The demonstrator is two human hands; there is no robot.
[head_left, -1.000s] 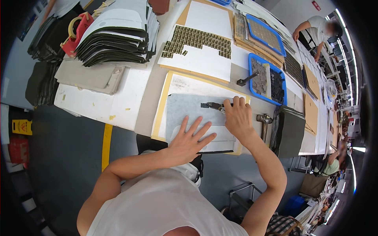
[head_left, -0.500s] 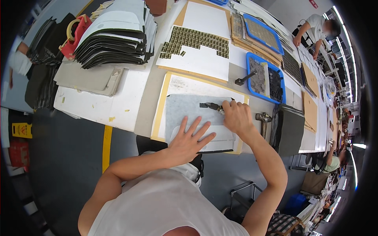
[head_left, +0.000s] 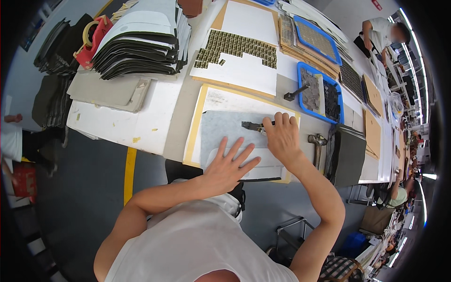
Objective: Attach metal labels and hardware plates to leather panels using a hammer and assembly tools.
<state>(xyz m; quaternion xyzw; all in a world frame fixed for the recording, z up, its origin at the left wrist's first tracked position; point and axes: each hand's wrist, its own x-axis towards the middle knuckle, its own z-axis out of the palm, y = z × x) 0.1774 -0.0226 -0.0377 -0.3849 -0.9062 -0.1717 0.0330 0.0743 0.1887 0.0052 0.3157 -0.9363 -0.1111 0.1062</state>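
Both hands on the grey sheet at the bench edge; cutting tool in my right.

My left hand (head_left: 228,167) lies flat with fingers spread, pressing down on a pale template (head_left: 244,157) that rests on the grey sheet (head_left: 221,129). My right hand (head_left: 282,138) is closed around a dark-handled tool (head_left: 251,125), whose tip points left across the sheet; I cannot make out the blade itself. The sheet sits on a tan-edged cutting board (head_left: 197,127) at the near edge of the white table (head_left: 141,117). A hammer (head_left: 318,143) lies just right of my right wrist. A blue tray (head_left: 300,70) of dark pieces stands beyond it, and a stack of dark-edged panels (head_left: 141,42) sits at far left.
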